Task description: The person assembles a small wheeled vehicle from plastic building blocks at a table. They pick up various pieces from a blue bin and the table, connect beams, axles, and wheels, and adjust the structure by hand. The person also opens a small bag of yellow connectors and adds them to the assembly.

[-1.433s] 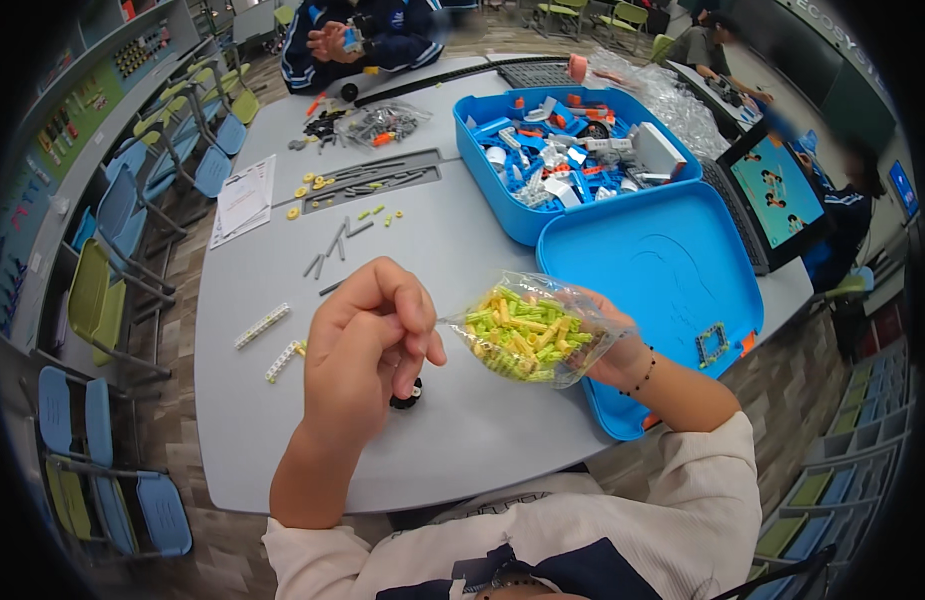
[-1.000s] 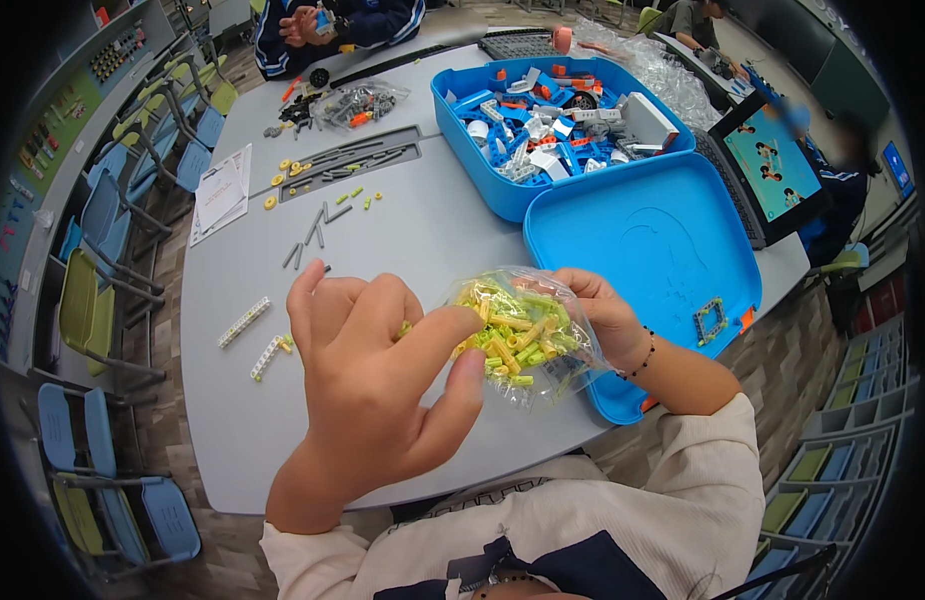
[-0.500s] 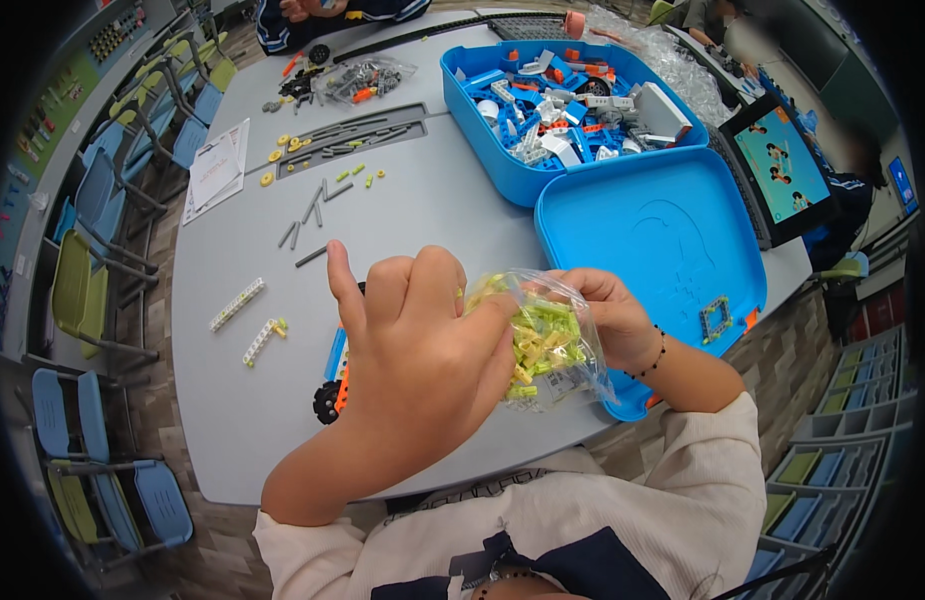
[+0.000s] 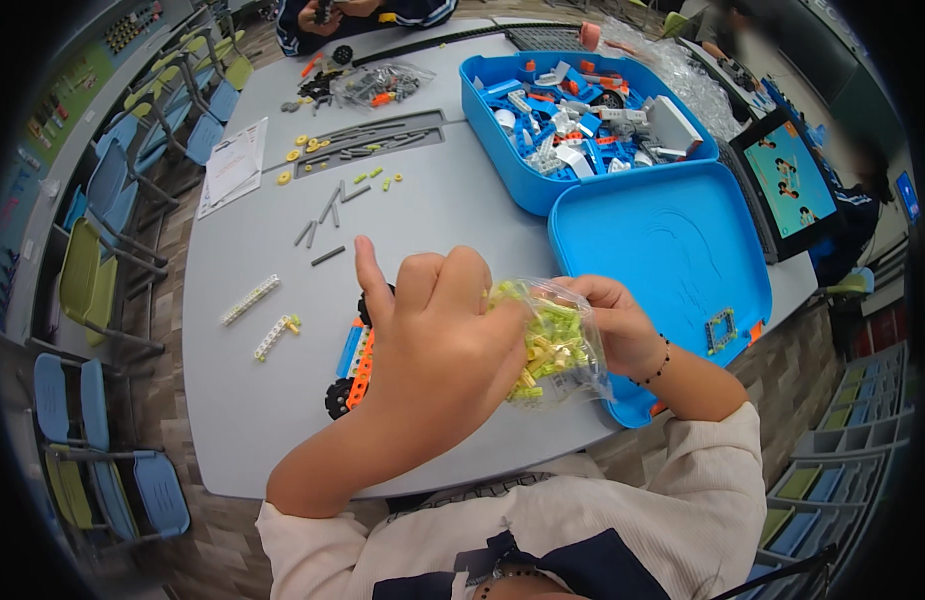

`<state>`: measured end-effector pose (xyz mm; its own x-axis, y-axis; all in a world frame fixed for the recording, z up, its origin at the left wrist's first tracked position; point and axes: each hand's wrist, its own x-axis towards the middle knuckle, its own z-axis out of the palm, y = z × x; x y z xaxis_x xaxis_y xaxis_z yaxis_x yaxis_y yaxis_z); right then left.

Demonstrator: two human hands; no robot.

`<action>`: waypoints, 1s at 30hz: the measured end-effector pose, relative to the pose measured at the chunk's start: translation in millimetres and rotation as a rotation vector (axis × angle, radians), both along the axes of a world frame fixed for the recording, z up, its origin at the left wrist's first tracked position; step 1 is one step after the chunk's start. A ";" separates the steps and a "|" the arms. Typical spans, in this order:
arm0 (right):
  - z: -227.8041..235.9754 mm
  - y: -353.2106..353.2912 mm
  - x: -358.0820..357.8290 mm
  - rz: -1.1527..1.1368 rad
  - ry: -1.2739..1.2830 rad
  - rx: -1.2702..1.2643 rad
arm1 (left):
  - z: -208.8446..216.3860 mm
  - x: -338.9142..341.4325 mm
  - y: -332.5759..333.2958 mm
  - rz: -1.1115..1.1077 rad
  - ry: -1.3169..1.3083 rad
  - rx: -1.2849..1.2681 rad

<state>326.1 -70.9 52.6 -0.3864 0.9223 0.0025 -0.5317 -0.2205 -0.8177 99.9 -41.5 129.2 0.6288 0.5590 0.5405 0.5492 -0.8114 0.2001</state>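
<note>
A clear plastic bag (image 4: 557,345) full of small yellow-green building pieces is held in front of me, above the table's near edge. My left hand (image 4: 437,330) is closed at the bag's left side, its index finger and thumb against it and the little finger sticking up. Its exact fingertip hold is partly hidden. At the bag's upper right edge, my right hand (image 4: 622,325) pinches the plastic. Behind my left hand, partly covered, sits a small built vehicle (image 4: 357,360) with orange and blue beams and black wheels.
White beam pieces (image 4: 252,300) and grey rods (image 4: 329,205) lie left on the table. A blue bin (image 4: 512,180) of mixed parts stands far right, its lid (image 4: 642,240) in front holding a small square frame (image 4: 720,331). A tablet (image 4: 782,185) is beside it. Another person's hands (image 4: 332,12) are across the table.
The view has shifted slightly, so the table things sit a little further right and more of the vehicle shows. Both hands stay at the bag with nearly the same hold.
</note>
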 end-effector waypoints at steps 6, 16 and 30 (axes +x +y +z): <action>2.8 0.8 0.6 -0.033 0.081 -0.081 | 9.0 -8.2 -2.8 -0.066 -0.123 0.083; 27.3 7.8 -12.0 -0.275 0.212 -0.200 | 17.5 -65.5 20.4 0.034 -0.348 -0.014; 33.9 281.5 -83.1 -0.869 0.213 -0.001 | -124.2 -169.9 51.7 0.181 -0.622 -0.419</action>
